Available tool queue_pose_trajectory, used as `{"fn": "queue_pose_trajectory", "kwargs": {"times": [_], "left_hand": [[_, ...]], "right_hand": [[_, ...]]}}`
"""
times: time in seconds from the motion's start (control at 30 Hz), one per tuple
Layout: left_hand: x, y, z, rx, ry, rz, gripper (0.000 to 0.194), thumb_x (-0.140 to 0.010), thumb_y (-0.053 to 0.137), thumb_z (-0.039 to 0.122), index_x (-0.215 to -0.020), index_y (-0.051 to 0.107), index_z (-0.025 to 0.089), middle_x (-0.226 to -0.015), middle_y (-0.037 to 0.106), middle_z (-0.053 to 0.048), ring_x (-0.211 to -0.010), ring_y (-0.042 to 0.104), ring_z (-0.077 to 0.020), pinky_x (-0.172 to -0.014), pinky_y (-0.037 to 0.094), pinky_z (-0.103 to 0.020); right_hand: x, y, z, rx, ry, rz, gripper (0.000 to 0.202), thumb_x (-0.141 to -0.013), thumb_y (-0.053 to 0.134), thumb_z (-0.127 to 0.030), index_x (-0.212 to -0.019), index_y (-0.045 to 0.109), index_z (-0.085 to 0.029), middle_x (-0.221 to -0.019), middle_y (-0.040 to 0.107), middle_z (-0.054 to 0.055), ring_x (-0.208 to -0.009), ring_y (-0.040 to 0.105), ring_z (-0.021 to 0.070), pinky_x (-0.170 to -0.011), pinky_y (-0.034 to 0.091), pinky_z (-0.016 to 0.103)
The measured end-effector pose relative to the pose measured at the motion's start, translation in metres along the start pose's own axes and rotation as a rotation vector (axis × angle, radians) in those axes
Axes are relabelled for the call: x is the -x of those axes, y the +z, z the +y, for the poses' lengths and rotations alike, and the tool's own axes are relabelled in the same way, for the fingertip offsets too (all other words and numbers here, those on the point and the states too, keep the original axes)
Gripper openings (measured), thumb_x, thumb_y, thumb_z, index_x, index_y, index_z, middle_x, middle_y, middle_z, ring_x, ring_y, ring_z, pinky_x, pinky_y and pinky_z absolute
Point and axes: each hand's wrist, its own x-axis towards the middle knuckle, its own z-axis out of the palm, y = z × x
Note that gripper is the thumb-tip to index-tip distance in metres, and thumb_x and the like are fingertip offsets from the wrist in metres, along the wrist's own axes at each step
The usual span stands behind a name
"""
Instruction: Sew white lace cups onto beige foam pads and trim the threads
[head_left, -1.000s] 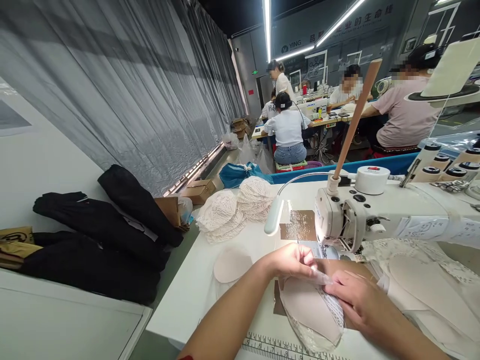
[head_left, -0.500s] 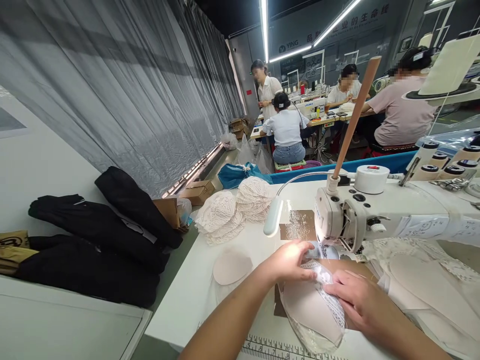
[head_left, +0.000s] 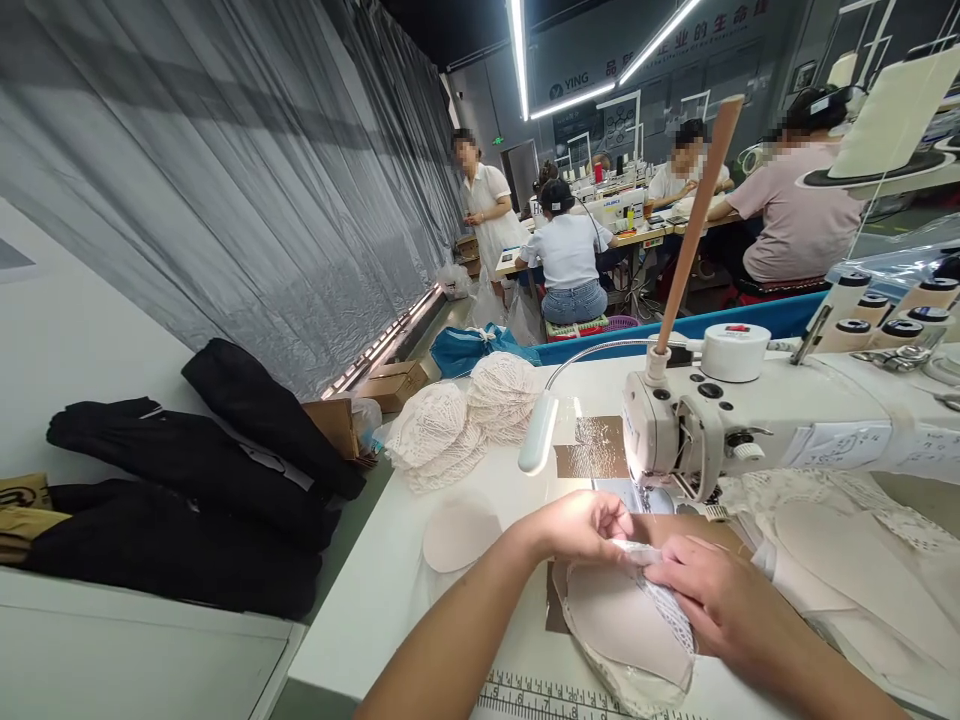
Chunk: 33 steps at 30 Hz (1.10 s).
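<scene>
Both hands work at the top edge of a beige bra cup with white lace (head_left: 619, 625), which lies on the table in front of the sewing machine (head_left: 667, 435). My left hand (head_left: 581, 525) has its fingers curled and pinches the lace edge. On the other side my right hand (head_left: 709, 580) grips the same edge between thumb and fingers. The cup's wide part rests flat, its lace border showing along the right side. The machine's needle area sits just beyond my fingertips, and my hands hide part of the cup's upper edge.
Stacks of lace cups (head_left: 435, 430) stand at the table's back left, with a single beige cup (head_left: 461, 535) nearer. A lamp (head_left: 538, 435) hangs left of the machine. More lace and beige pieces (head_left: 847, 560) lie right. A printed ruler (head_left: 540, 695) marks the front. Co-workers sit beyond.
My left hand's fingers have curled in and drawn the lace edge up into a fold. My right hand stays nearly in place. A standing co-worker has moved left.
</scene>
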Motion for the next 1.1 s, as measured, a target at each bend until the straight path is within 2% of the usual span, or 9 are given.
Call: {"fn": "queue_pose_trajectory", "kwargs": {"times": [0.07,0.13,0.37,0.53,0.67,0.73,0.83,0.93,1.1], "left_hand": [[0.000,-0.004,-0.001,-0.045,-0.033,-0.019,0.041,-0.057,0.086,0.027,-0.086,0.061,0.017,-0.064,0.052,0.008,-0.054,0.046,-0.0063,-0.050,0.034,-0.018],[0.001,-0.007,-0.002,-0.093,-0.051,-0.030,0.031,-0.059,0.084,0.025,-0.079,0.063,0.016,-0.059,0.050,0.008,-0.050,0.043,-0.0055,-0.047,0.031,-0.018],[0.001,-0.003,-0.007,-0.021,0.037,0.032,0.031,-0.062,0.077,0.030,-0.067,0.050,0.017,-0.056,0.048,0.007,-0.048,0.040,-0.0067,-0.043,0.028,-0.019],[0.003,-0.007,-0.007,-0.008,0.168,0.307,0.031,-0.071,0.066,0.025,-0.066,0.036,0.020,-0.061,0.043,0.007,-0.053,0.039,-0.0071,-0.051,0.033,-0.019],[0.025,-0.001,0.005,-0.096,0.248,0.638,0.013,-0.079,0.057,0.020,-0.079,0.044,0.020,-0.070,0.045,0.004,-0.062,0.042,-0.0107,-0.057,0.035,-0.022],[0.037,0.011,0.011,-0.241,0.327,0.732,0.004,-0.084,0.052,0.020,-0.081,0.049,0.020,-0.074,0.051,0.001,-0.069,0.048,-0.0136,-0.064,0.040,-0.024],[0.043,0.036,0.008,-0.541,0.403,0.659,0.009,-0.087,0.050,0.022,-0.090,0.058,0.019,-0.089,0.062,-0.005,-0.084,0.057,-0.0196,-0.077,0.048,-0.031],[0.032,0.054,-0.004,-0.792,0.373,0.520,0.017,-0.082,0.057,0.023,-0.098,0.061,0.016,-0.109,0.063,-0.011,-0.099,0.058,-0.0257,-0.090,0.049,-0.039],[0.016,0.055,-0.009,-0.963,0.387,0.387,0.022,-0.080,0.059,0.021,-0.101,0.062,0.014,-0.113,0.063,-0.012,-0.103,0.058,-0.0271,-0.092,0.050,-0.040]], "right_hand": [[-0.001,-0.002,-0.002,0.019,0.016,-0.066,0.028,-0.086,0.045,-0.011,-0.092,0.069,-0.024,-0.079,0.058,0.004,-0.074,0.056,0.0208,-0.063,0.041,0.030],[-0.002,-0.003,-0.004,0.029,0.033,-0.118,0.030,-0.086,0.043,-0.010,-0.093,0.069,-0.023,-0.080,0.058,0.005,-0.075,0.056,0.0218,-0.063,0.041,0.031],[-0.003,-0.002,-0.002,0.014,0.047,-0.139,0.028,-0.088,0.043,-0.011,-0.092,0.068,-0.023,-0.081,0.058,0.006,-0.076,0.056,0.0221,-0.064,0.040,0.032],[-0.001,-0.001,-0.001,0.003,0.040,-0.156,0.030,-0.089,0.041,-0.013,-0.096,0.068,-0.023,-0.080,0.056,0.005,-0.075,0.055,0.0217,-0.063,0.038,0.032],[0.000,0.000,-0.003,0.007,0.043,-0.110,0.026,-0.087,0.043,-0.012,-0.089,0.067,-0.022,-0.077,0.055,0.005,-0.073,0.054,0.0213,-0.062,0.037,0.031],[0.000,0.001,-0.003,-0.003,0.036,-0.055,0.025,-0.084,0.045,-0.010,-0.087,0.067,-0.023,-0.076,0.055,0.004,-0.071,0.054,0.0204,-0.060,0.036,0.029],[0.002,0.006,0.001,-0.027,0.013,0.061,0.024,-0.081,0.048,-0.009,-0.084,0.066,-0.024,-0.074,0.057,0.002,-0.069,0.054,0.0186,-0.059,0.037,0.028],[0.006,0.010,0.007,-0.022,-0.011,0.115,0.022,-0.080,0.049,-0.010,-0.082,0.065,-0.024,-0.072,0.059,0.001,-0.066,0.056,0.0177,-0.059,0.039,0.028],[0.007,0.018,0.016,0.058,0.045,0.207,0.028,-0.084,0.041,-0.011,-0.095,0.065,-0.021,-0.083,0.063,0.004,-0.074,0.059,0.0189,-0.064,0.043,0.030]]}}
